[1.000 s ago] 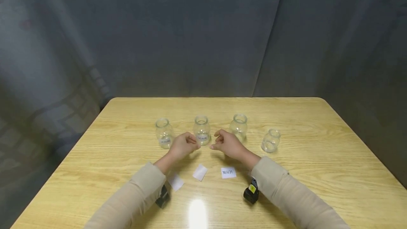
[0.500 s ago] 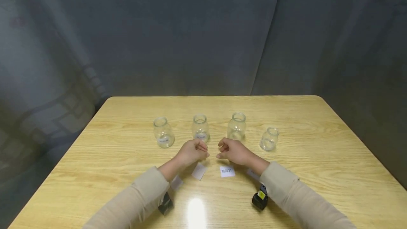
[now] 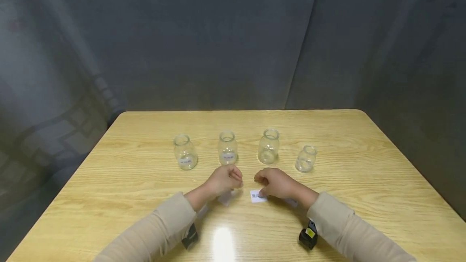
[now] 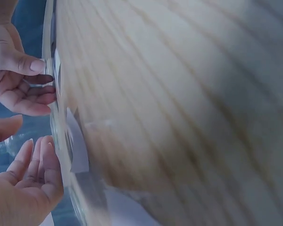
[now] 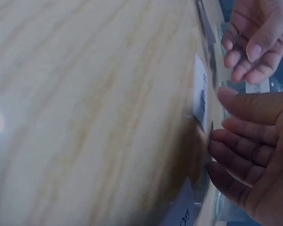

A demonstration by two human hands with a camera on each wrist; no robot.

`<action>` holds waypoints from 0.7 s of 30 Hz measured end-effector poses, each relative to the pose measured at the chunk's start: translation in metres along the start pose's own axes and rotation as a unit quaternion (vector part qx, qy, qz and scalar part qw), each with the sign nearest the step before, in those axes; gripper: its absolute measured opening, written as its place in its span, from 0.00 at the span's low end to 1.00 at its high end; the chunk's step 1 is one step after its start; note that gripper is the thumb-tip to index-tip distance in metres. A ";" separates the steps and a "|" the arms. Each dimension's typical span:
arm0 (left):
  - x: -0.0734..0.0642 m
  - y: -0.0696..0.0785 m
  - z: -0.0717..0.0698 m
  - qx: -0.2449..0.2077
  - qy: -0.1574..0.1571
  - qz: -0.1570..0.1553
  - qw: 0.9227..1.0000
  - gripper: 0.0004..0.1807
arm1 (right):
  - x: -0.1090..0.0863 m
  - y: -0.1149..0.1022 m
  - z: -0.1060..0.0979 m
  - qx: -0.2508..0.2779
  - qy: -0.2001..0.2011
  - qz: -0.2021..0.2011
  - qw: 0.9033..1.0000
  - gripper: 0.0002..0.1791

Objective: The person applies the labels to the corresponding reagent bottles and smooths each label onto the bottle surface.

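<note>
My right hand [image 3: 278, 183] hovers with bent, relaxed fingers, its thumb tip overlapping a white label [image 3: 254, 197] with dark writing. In the right wrist view nothing shows between its thumb and fingers; the label [image 5: 199, 92] lies just beyond the thumb. My left hand [image 3: 225, 180] is opposite, fingers loosely bent and holding nothing, as the left wrist view shows. Below it lies a plain white slip [image 3: 224, 200]. A second slip [image 3: 202, 211] is partly hidden by the left wrist, and another label [image 3: 291, 202] by the right wrist.
Behind the hands stand a left glass jar [image 3: 185, 155] and a middle one [image 3: 227, 146], both labelled. A bare round jar [image 3: 268, 148] and a smaller jar [image 3: 306, 159] stand to the right. Dark curtain [image 3: 218, 43] hangs behind the wooden table [image 3: 109, 197].
Both hands have drawn back from the jars toward the slips near the front. The right hand has come down to the written label. The jars stay standing.
</note>
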State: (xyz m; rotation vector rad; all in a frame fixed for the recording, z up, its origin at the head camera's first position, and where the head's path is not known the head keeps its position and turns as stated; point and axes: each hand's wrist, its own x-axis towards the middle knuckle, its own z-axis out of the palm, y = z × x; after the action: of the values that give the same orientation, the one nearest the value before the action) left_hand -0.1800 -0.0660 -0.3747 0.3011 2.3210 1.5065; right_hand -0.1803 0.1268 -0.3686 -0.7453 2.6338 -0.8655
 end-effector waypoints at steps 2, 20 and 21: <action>0.000 0.000 0.002 0.002 -0.004 0.003 1.000 0.11 | -0.001 -0.001 0.002 -0.020 0.004 -0.002 1.000 0.19; 0.003 0.005 0.017 0.052 -0.055 -0.003 0.997 0.11 | -0.004 -0.004 0.015 -0.098 0.036 -0.007 0.995 0.10; 0.003 0.006 0.018 0.051 -0.056 -0.002 0.997 0.11 | -0.004 -0.004 0.015 -0.096 0.035 -0.004 0.995 0.10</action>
State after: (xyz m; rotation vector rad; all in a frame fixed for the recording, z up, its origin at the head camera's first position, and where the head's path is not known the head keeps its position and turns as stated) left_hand -0.1760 -0.0476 -0.3764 0.3966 2.3106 1.3361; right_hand -0.1697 0.1194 -0.3773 -0.7849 2.8071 -0.6583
